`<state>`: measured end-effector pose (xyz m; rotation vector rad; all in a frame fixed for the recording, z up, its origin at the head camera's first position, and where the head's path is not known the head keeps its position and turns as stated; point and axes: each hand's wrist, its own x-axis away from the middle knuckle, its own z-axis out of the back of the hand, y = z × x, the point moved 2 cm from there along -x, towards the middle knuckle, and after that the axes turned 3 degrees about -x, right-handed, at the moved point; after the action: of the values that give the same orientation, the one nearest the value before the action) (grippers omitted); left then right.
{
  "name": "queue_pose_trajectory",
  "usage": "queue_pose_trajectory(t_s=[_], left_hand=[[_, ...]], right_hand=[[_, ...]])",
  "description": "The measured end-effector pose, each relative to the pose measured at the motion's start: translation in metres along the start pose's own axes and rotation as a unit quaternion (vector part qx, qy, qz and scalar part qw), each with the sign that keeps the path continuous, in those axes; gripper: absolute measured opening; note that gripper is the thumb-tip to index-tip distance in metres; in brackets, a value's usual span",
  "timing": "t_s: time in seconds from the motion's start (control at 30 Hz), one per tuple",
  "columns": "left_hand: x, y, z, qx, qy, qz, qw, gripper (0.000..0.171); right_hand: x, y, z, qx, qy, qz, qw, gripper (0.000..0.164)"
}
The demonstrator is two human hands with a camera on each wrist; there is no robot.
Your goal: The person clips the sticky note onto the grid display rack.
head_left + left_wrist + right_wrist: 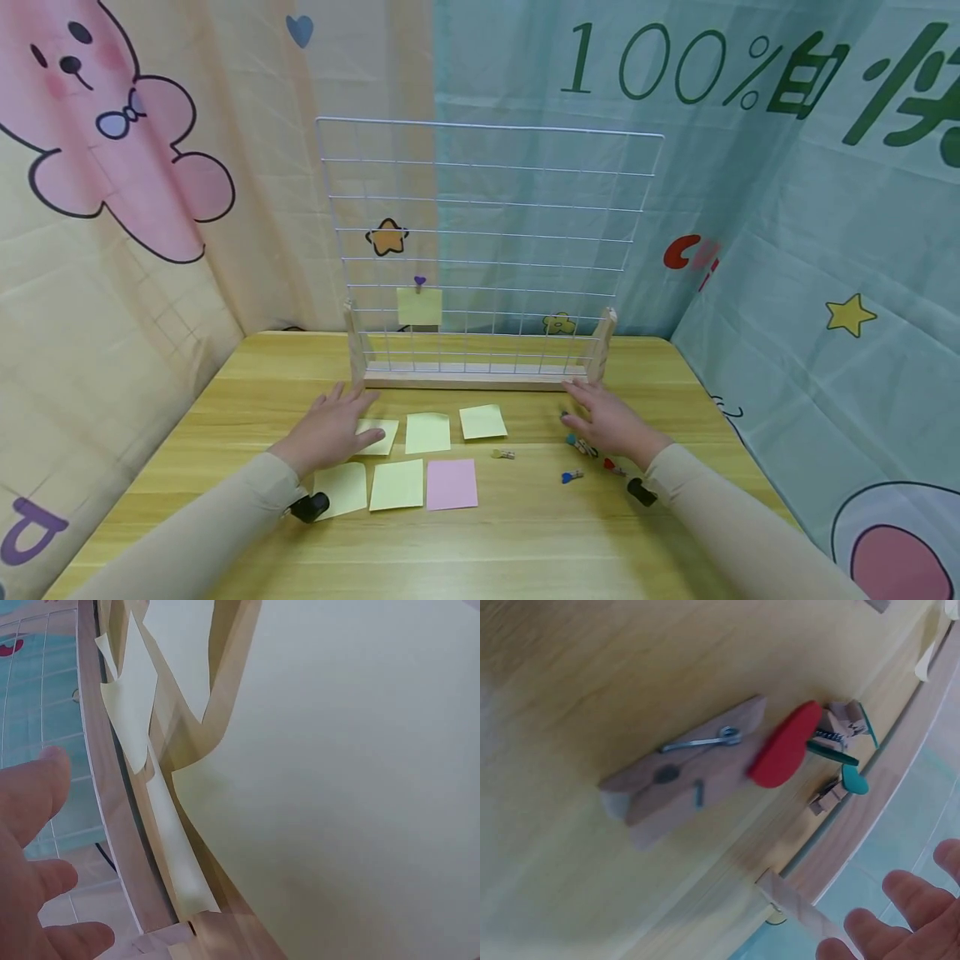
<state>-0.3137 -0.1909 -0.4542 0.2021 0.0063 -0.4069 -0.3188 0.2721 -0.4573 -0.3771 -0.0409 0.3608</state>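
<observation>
My left hand (330, 429) is spread by the left end of the rack's wooden base (465, 383), its thumb over a yellow sticky note (381, 439). Toward the base's right end my right hand (615, 421) reaches, fingers extended and holding nothing. Small clothespins lie below it: a red-heart clothespin (694, 769), a teal one (853, 780) and a blue one (572, 477). A yellow clothespin (503, 454) lies farther left. On the wire grid, a purple-heart clip (420, 282) holds a yellow note (420, 308). Whether either hand touches the base is unclear.
More yellow notes (396, 485) and a pink note (452, 484) lie in two rows on the wooden table (480, 558). The upright wire rack stands at the back. Printed curtains (795, 233) enclose the table's back and sides.
</observation>
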Motion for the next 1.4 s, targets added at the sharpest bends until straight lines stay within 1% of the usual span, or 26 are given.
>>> queue_pose_trajectory(t_s=[0.1,0.33,0.47,0.63,0.83,1.1,1.2,1.4], left_hand=[[0.002,-0.002,-0.002,0.001,-0.016,0.007,0.9998,0.073],[0.004,-0.007,-0.005,0.009,-0.048,0.021,0.9986,0.073],[0.004,-0.01,-0.007,0.01,-0.059,0.023,0.9979,0.073],[0.003,-0.015,-0.01,0.003,-0.061,0.02,0.9979,0.073],[0.004,-0.018,-0.011,0.015,-0.063,0.019,0.9977,0.074],[0.002,-0.021,-0.012,0.033,-0.07,0.035,0.9964,0.075],[0.002,-0.022,-0.013,0.039,-0.07,0.041,0.9959,0.075],[0.0,-0.023,-0.016,0.048,-0.063,0.039,0.9961,0.074]], right_hand=[[-0.001,0.002,-0.001,-0.005,-0.01,-0.007,1.0,0.067],[-0.005,0.007,-0.003,-0.035,-0.032,-0.036,0.998,0.062],[-0.007,0.009,-0.003,-0.033,-0.038,-0.042,0.998,0.059],[-0.009,0.009,-0.003,-0.029,-0.044,-0.044,0.998,0.054],[-0.012,0.011,-0.004,-0.011,-0.042,-0.028,0.999,0.048],[-0.016,0.017,-0.008,-0.01,-0.047,-0.036,0.998,0.047],[-0.018,0.018,-0.009,-0.006,-0.049,-0.033,0.998,0.047],[-0.022,0.016,-0.01,-0.004,-0.051,-0.031,0.998,0.043]])
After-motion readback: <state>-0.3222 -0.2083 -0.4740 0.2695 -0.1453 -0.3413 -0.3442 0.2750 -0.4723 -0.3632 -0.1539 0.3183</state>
